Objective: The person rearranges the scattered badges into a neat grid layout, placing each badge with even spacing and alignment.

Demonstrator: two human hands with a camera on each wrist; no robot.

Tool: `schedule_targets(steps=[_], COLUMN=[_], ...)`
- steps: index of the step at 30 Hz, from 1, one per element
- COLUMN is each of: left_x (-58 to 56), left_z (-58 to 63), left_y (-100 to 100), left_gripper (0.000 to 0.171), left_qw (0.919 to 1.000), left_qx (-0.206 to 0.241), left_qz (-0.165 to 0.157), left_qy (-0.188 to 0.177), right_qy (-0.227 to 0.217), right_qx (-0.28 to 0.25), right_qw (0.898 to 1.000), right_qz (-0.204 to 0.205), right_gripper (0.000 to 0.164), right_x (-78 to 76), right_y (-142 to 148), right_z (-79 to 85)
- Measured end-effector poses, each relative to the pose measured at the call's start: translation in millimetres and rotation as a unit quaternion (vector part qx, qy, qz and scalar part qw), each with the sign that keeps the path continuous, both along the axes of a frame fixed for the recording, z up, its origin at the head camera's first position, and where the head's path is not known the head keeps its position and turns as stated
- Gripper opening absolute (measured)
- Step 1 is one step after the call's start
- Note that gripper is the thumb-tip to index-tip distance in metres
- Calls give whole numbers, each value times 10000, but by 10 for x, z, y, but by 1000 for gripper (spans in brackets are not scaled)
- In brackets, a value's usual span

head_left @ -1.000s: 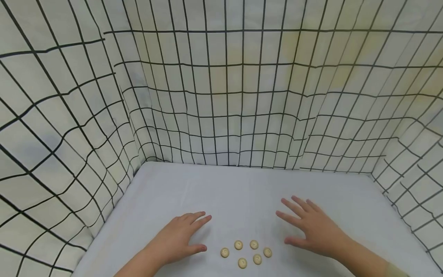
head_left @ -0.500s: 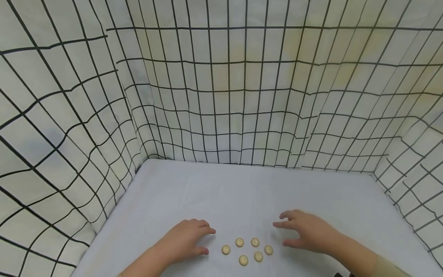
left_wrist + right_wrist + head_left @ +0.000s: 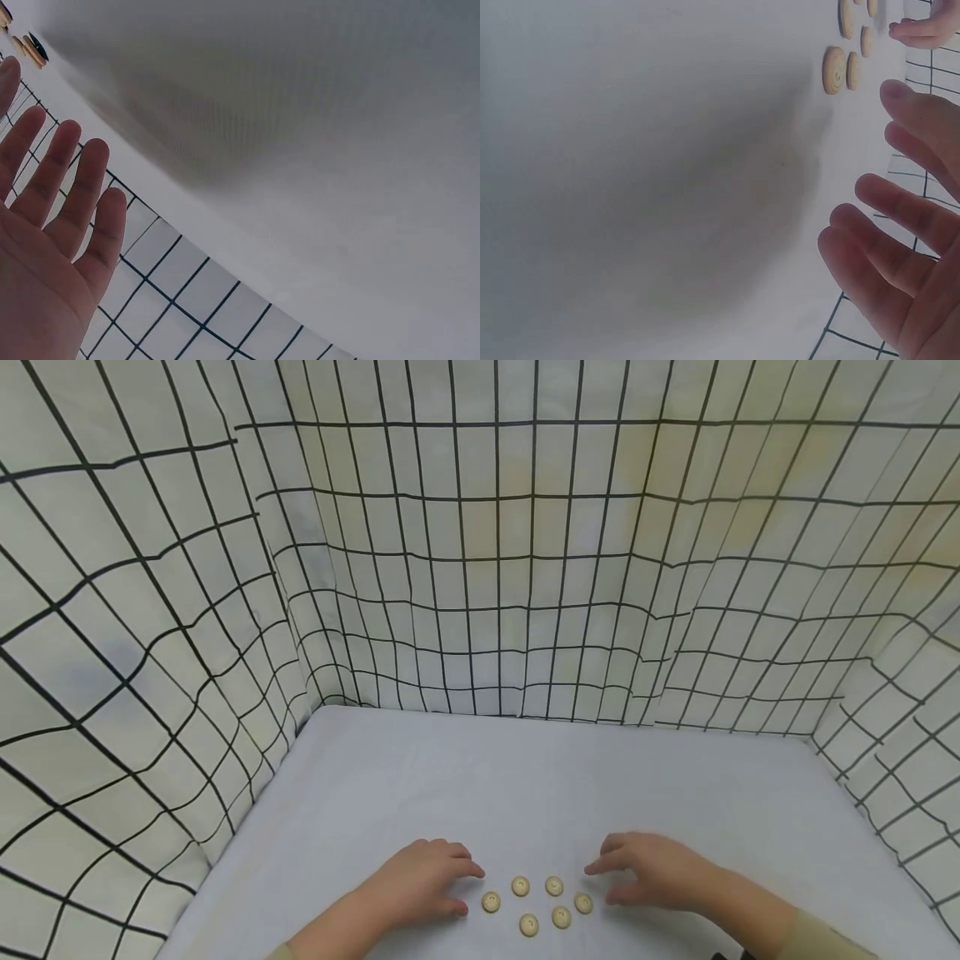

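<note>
Several round cream-coloured buttons lie in a loose ring on the white tabletop, near the front in the head view; among them are the leftmost button (image 3: 491,902), the front button (image 3: 528,925) and the rightmost button (image 3: 583,903). My left hand (image 3: 427,881) hovers just left of the ring, fingers relaxed and holding nothing. On the other side my right hand (image 3: 656,872) has its fingertips close to the rightmost button, also with nothing in it. The right wrist view shows the loosely bent fingers (image 3: 885,202) and a button (image 3: 834,70) beyond the thumb.
White tabletop (image 3: 480,777) stretches around the buttons. Pale walls with a dark grid rise at the back (image 3: 517,585), the left (image 3: 135,635) and the right (image 3: 915,735). A small dark item (image 3: 742,955) shows by the right wrist at the bottom edge.
Both hands have come lower and inward toward the buttons, and their spread fingers have drawn in and bent slightly. The buttons keep their arrangement; the view has shifted a little.
</note>
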State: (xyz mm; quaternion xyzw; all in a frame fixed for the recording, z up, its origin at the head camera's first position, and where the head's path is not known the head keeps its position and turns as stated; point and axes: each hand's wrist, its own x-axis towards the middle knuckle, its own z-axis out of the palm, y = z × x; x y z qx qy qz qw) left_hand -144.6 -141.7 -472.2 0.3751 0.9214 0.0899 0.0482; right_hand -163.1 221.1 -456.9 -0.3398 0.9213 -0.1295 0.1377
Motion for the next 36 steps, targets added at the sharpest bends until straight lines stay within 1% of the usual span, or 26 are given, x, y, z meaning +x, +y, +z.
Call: schedule_targets(steps=[5,9,16,21,23,29,32,36], left_x=[-5,-15,-41,-64,-76,-113,-121,-127], left_z=[-4,-7,-23,5,14,-15,-31,-51], left_y=[58,109,172,213,239,303,318,318], left_gripper=[39,38,35,33,33,33,31,30], left_qw=[9999,9998,9995,9992,9990,9981,9977,9971], left_qx=[-70,-93,-126,-216,-276,-430,-448,-477], left_qz=[-79,-153,-191,-250,-297,-451,-499,-583], left_qy=[-17,-113,-196,-207,-163,-9,5,112], right_qy=[-323,-426,-310,-251,-165,98,191,286], right_qx=[-122,-141,-3,16,14,31,81,133], right_qw=[9994,9988,9986,9981,9979,9967,9963,9960], right_qz=[59,185,437,560,633,803,832,835], right_gripper=[30,29,30,30,30,31,32,32], right_x=[-6,12,6,-29,-39,-45,-44,-43], right_y=[-31,-49,-95,-105,-99,-102,-109,-123], right_z=[-82,-108,-144,-204,-226,-250,-259,-272])
